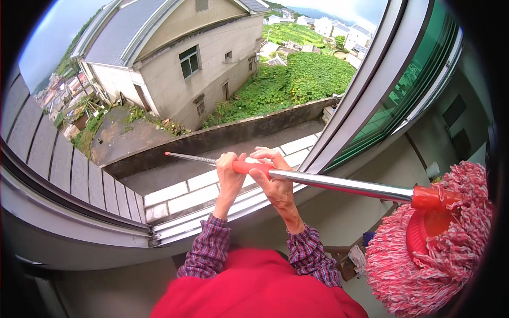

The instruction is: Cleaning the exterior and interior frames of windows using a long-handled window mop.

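A string mop crosses in front of me, its metal handle [342,184] running from the middle to the right. My left hand [230,171] is closed around the handle at the left end of its red plastic sleeve [250,167]. Against the sleeve's right end, my right hand [276,179] cradles the pole between thumb and partly spread fingers. Beyond my left hand a thinner rod [191,157] with a red tip sticks out over the window opening. The mop head [429,246], of red and white strings on a red plastic socket [433,198], hangs at the far right, apart from both hands.
Below my hands runs the white window sill track [210,218]. A sliding window frame [358,95] with green glass stands at the right. Outside are a tiled ledge [195,190], a low concrete wall [222,133] and a house [191,67]. A white cup [432,170] sits behind the mop.
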{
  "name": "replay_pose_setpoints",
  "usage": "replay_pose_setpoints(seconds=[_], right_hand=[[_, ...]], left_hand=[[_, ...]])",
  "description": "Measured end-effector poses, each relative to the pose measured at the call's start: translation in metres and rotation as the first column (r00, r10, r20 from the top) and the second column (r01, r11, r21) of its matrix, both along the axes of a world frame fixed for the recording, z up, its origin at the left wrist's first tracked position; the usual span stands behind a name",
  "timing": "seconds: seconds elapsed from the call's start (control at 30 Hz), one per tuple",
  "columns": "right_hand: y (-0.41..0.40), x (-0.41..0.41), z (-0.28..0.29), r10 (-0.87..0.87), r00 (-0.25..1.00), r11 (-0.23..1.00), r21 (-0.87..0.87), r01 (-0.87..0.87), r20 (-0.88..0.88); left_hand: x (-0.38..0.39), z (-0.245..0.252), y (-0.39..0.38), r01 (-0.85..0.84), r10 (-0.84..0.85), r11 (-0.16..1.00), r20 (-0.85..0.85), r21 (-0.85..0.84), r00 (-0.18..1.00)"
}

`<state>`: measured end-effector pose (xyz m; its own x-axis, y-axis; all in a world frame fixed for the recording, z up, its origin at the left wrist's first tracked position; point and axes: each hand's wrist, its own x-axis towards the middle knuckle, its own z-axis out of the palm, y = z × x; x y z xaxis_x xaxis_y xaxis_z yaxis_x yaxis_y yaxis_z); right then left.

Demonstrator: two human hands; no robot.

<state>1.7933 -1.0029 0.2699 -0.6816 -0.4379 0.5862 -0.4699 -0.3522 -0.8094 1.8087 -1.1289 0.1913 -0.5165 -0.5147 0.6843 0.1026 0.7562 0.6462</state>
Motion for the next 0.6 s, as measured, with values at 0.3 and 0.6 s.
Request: replay_pose_setpoints(seconds=[0.3, 0.6], right_hand=[[-0.069, -0.040, 0.021, 0.234, 0.950, 0.949, 0.165, -0.269, 0.207], [-0.175, -0.084, 0.049, 0.179, 0.946, 0.984, -0.059, -0.169, 0.269]], left_hand=[[-0.022, -0.035, -0.088, 0.054, -0.074, 0.991, 0.170, 0.121, 0.983], [-0.032, -0.009, -0.130, 0.027, -0.029, 0.948, 0.002, 0.316, 1.000]])
